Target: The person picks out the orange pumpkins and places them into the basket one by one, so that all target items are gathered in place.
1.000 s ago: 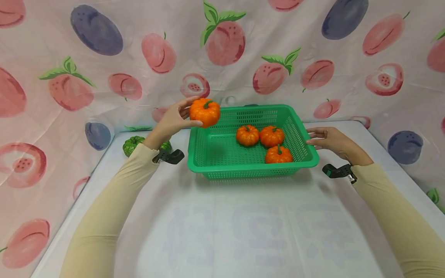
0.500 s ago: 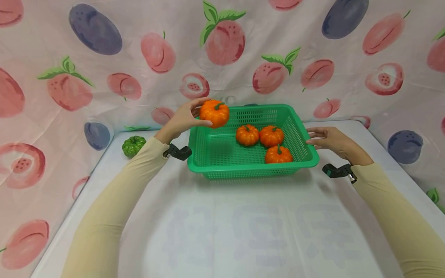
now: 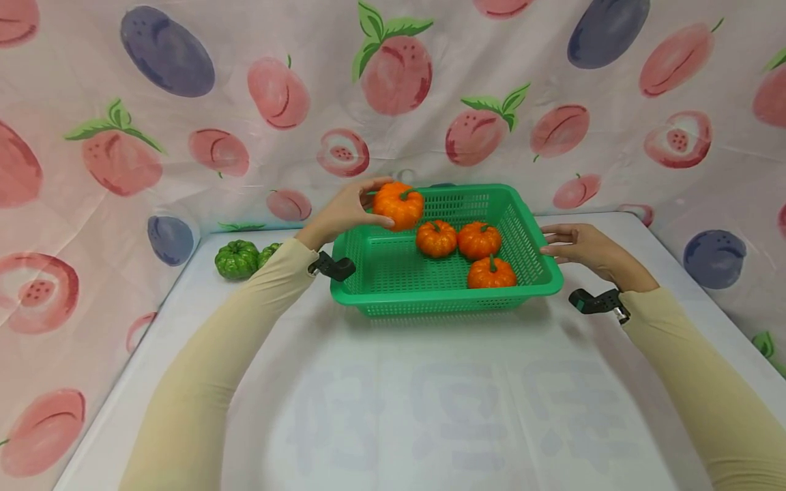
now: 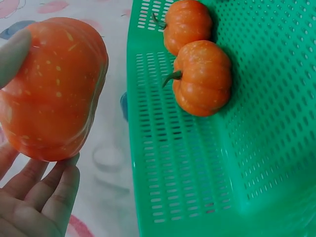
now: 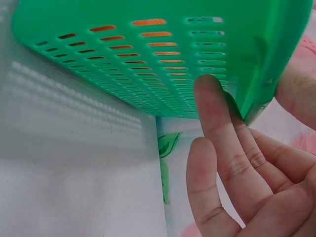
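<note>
An orange mini pumpkin [image 3: 400, 206] is gripped in my left hand [image 3: 344, 213], above the left rear part of a green plastic basket [image 3: 430, 298]. The left wrist view shows the thumb on one side of that pumpkin [image 4: 57, 94] and fingertips under the other. Inside the basket sit three more orange pumpkins, one by the middle [image 3: 437, 239], one to its right [image 3: 480, 241] and one nearer the front [image 3: 492, 273]. My right hand [image 3: 588, 252] holds the basket's right rim, thumb at the edge and fingers along the outer slotted wall [image 5: 148, 54].
Two green ribbed pumpkins lie on the white table [image 3: 393, 395] left of the basket, one in full view [image 3: 237, 259], the other [image 3: 268, 254] partly behind my left sleeve. A fruit-print cloth [image 3: 245, 88] hangs behind the table.
My left hand has carried its orange pumpkin to the right, from the basket's left edge to over its inside, and slightly lower. My right hand stays at the rim.
</note>
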`<state>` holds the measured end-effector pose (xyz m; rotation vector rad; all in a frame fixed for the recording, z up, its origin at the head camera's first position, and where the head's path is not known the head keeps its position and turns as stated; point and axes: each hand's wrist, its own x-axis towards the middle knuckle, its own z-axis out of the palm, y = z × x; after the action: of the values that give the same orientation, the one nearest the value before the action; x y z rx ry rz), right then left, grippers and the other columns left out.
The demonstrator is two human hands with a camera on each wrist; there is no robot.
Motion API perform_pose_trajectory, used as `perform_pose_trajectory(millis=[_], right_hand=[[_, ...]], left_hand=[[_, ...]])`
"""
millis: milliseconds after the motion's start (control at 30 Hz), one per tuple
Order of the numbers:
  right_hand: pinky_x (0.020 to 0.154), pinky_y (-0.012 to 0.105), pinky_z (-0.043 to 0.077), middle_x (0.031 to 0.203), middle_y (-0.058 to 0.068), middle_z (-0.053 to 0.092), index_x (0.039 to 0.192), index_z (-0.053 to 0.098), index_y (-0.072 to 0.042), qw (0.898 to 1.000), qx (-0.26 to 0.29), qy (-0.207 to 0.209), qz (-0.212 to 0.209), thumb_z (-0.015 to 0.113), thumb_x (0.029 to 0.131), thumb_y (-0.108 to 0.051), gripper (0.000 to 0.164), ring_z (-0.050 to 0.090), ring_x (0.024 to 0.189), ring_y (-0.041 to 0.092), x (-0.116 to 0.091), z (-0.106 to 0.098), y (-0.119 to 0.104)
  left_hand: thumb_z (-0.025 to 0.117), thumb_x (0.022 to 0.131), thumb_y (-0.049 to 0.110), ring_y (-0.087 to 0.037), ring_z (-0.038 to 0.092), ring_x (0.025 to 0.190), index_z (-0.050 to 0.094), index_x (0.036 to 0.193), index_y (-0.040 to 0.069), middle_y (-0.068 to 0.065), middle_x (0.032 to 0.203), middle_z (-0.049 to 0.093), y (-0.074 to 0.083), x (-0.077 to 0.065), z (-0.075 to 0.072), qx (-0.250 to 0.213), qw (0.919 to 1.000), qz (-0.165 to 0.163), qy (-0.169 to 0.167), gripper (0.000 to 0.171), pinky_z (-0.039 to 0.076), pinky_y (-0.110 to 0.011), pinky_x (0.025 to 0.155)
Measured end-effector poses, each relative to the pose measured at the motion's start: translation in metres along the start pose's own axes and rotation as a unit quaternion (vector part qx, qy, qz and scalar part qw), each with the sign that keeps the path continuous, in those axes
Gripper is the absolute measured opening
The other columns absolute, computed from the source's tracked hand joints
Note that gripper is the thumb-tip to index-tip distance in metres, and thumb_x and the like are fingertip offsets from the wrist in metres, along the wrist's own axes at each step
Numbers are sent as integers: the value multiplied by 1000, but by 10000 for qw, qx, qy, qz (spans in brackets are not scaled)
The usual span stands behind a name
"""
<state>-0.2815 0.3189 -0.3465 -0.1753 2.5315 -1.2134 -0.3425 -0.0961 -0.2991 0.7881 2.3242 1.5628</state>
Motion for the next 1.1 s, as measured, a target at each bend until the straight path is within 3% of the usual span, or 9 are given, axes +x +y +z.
perform_pose_trajectory(millis=[233,500,733,1100], right_hand=[[84,23,55,141,30,39,145,27,4,10000,-33,15,9,59,93,-30,70,54,85,-13,0,0,0],[94,37,52,141,30,39,146,27,4,9999,-97,15,63,58,93,-31,70,53,86,-12,0,0,-2],[85,25,55,140,30,41,145,29,4,9999,-98,46,33,59,93,-31,69,55,85,-11,0,1,-2],[83,21,55,138,29,41,145,30,4,10000,-26,42,7,59,93,-30,68,56,85,-11,0,0,-1]], left_hand=[[76,77,12,-23,54,116,41,143,14,-8,140,46,-2,9,10,350,9991,-119,-189,74,49,-36,97],[76,78,13,-24,50,123,37,145,11,-8,143,44,-2,19,25,454,9979,-160,-432,77,47,-36,100],[77,77,13,-22,49,125,39,144,12,-7,146,41,-7,28,37,589,9958,-201,-669,76,48,-34,99],[77,78,13,-23,47,127,39,144,12,-6,147,39,-17,35,46,739,9907,-221,-1123,76,45,-35,103]])
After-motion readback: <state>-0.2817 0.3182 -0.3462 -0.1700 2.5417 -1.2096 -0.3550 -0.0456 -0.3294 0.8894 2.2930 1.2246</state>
